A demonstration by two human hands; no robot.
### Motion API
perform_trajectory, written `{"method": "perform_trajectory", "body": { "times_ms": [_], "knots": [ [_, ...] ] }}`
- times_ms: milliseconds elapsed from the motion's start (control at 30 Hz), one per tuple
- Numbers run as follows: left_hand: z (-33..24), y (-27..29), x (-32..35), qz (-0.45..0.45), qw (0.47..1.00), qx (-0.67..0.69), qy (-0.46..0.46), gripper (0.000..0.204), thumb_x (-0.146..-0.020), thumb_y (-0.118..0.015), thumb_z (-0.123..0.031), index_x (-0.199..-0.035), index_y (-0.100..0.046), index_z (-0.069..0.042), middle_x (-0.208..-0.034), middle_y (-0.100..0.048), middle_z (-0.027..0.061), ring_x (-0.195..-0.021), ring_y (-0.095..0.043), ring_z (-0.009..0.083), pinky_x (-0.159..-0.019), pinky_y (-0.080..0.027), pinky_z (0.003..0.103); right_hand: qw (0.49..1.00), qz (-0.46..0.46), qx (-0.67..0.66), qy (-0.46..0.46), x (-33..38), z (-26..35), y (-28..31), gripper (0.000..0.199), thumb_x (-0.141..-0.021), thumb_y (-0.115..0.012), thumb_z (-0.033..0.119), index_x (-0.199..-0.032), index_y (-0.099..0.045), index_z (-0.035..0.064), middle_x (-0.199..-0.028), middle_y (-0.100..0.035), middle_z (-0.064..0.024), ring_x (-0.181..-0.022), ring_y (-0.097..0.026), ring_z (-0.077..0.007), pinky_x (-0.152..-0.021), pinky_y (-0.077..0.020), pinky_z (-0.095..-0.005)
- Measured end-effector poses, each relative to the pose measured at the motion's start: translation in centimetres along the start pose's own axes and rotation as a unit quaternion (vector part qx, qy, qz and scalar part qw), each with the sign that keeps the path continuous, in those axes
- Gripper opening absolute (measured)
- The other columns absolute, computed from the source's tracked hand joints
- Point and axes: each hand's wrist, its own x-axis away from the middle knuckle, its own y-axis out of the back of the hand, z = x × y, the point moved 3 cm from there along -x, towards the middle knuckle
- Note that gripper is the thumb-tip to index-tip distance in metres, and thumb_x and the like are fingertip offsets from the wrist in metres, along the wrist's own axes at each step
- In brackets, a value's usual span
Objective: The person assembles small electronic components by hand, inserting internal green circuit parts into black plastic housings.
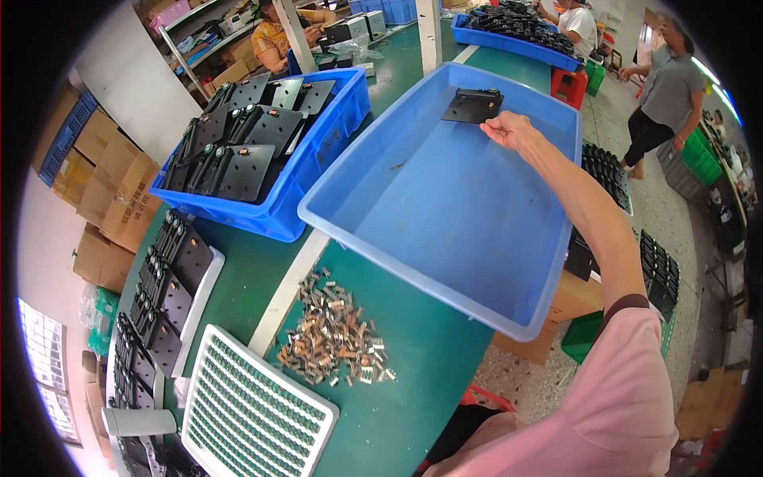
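My right hand (506,129) reaches across a large light-blue plastic tub (413,207) to its far end. Its thumb and fingers are closed on the near right corner of a flat black plate (463,110). Along the plate's far edge runs a black bar-like part with a small copper-coloured piece at its right end. Apart from this plate, only small specks show on the tub floor. My left hand is out of the picture.
A blue crate (306,187) left of the tub holds several similar black plates. Loose small metal parts (334,330) lie heaped on the green table (429,350), near a white tray (324,421) of green pieces. A person (668,87) stands in the right aisle; others sit beyond.
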Motion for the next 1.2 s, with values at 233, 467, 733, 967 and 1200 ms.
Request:
{"method": "perform_trajectory", "body": {
  "times_ms": [233, 467, 733, 967, 1200],
  "knots": [
    [-2.0, 0.9, -1.4, 0.075, 0.995, -0.057, 0.023, 0.022, -0.091, -0.063, -0.013, -0.106, -0.063, 0.003, -0.111, -0.058, 0.0249, -0.095, -0.058, 0.045, -0.082, -0.048, 0.05, 0.998, -0.034, -0.05, -0.011, -4.3, -1.1, -2.1, 0.024, -0.081, -0.057, -0.018, -0.103, -0.057, -0.0089, -0.093, -0.064, -0.0224, -0.074, -0.07, -0.0302, -0.06, -0.0639, -0.0338],
    [-1.9, 0.7, -1.7, 0.127, 0.987, -0.088, 0.045, 0.024, -0.091, -0.063, -0.013, -0.109, -0.063, 0.003, -0.115, -0.057, 0.0251, -0.099, -0.058, 0.0437, -0.085, -0.048, 0.05, 0.996, -0.065, -0.062, -0.001, -5.2, -0.6, -3.3, 0.027, -0.082, -0.056, -0.02, -0.107, -0.056, -0.0101, -0.095, -0.063, -0.0239, -0.075, -0.069, -0.0304, -0.062, -0.0651, -0.0356],
    [-1.5, 0.3, -1.2, 0.108, 0.989, -0.083, 0.055, 0.024, -0.091, -0.062, -0.013, -0.108, -0.063, 0.005, -0.115, -0.058, 0.0253, -0.099, -0.058, 0.043, -0.085, -0.049, 0.049, 0.996, -0.072, -0.054, 0.009, -5.5, -1.4, -4.6, 0.024, -0.083, -0.056, -0.018, -0.106, -0.055, -0.0114, -0.095, -0.063, -0.0237, -0.073, -0.068, -0.0303, -0.063, -0.0657, -0.0369],
    [-2.1, 0.3, -2.1, 0.117, 0.988, -0.097, 0.04, 0.021, -0.091, -0.061, -0.012, -0.104, -0.064, 0.004, -0.11, -0.059, 0.0249, -0.094, -0.059, 0.0426, -0.081, -0.049, 0.05, 0.988, -0.101, 0.072, 0.088, -6.6, -1.1, -3.4, 0.012, -0.08, -0.063, -0.013, -0.092, -0.063, -0.0114, -0.091, -0.067, -0.0218, -0.067, -0.068, -0.0251, -0.058, -0.0654, -0.0329],
    [-1.9, 0.3, -1.9, 0.102, 0.99, -0.085, 0.04, 0.021, -0.091, -0.061, -0.012, -0.104, -0.064, 0.004, -0.109, -0.059, 0.0243, -0.092, -0.059, 0.0423, -0.08, -0.049, 0.05, 0.964, -0.166, 0.173, 0.116, -5.1, -0.7, -4.2, 0.01, -0.074, -0.076, -0.002, -0.073, -0.067, -0.0053, -0.075, -0.068, -0.0161, -0.061, -0.067, -0.0206, -0.05, -0.0628, -0.0297]
  ]
}}
